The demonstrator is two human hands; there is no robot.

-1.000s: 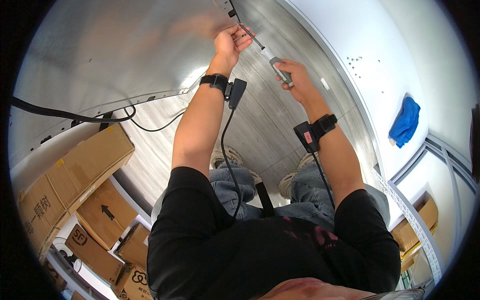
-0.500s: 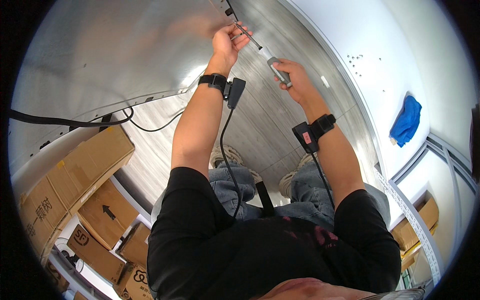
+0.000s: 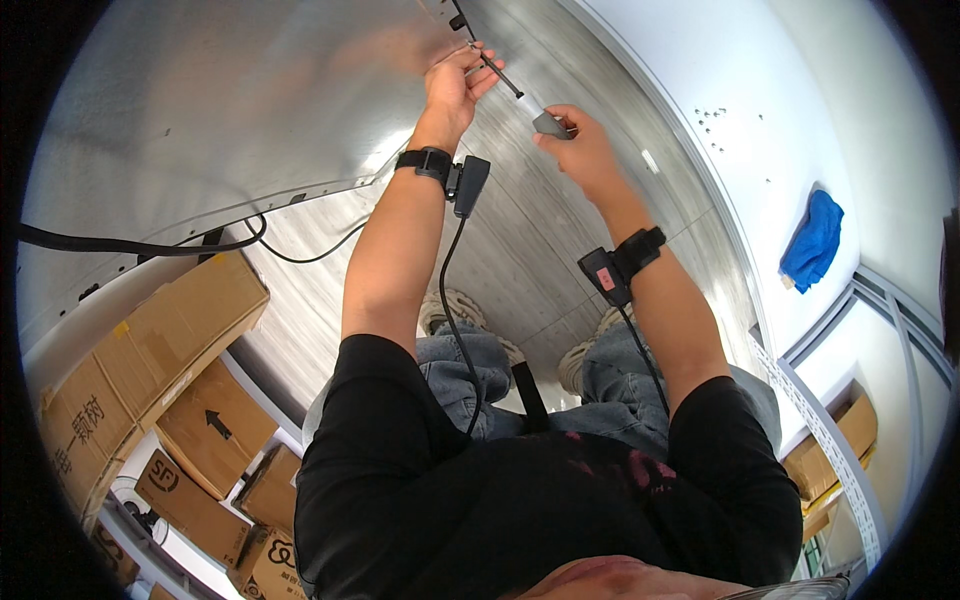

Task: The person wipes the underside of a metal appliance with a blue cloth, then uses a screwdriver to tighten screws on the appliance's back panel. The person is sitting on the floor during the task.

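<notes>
My right hand (image 3: 582, 152) is wrapped round the grey handle of a screwdriver (image 3: 510, 84), whose long dark shaft points up and left. Close to the edge of a large metal panel (image 3: 250, 110), my left hand (image 3: 458, 82) pinches thumb and fingertip around the far end of that shaft. Its other fingers are loosely apart. Whether a small screw sits at the tip is too small to tell. Next to the tip, a small black part (image 3: 457, 22) is on the panel's edge.
Several small metal pieces (image 3: 712, 125) lie on a white surface at the right, with a blue cloth (image 3: 812, 240). Cardboard boxes (image 3: 175, 330) are stacked at the lower left. A thick black cable (image 3: 130, 240) crosses the panel; thinner cables run from my wrist straps.
My right hand has shifted up and left along the handle and turned, its grip now different. The shaft has moved slightly toward the panel's edge. My left hand stays almost in place.
</notes>
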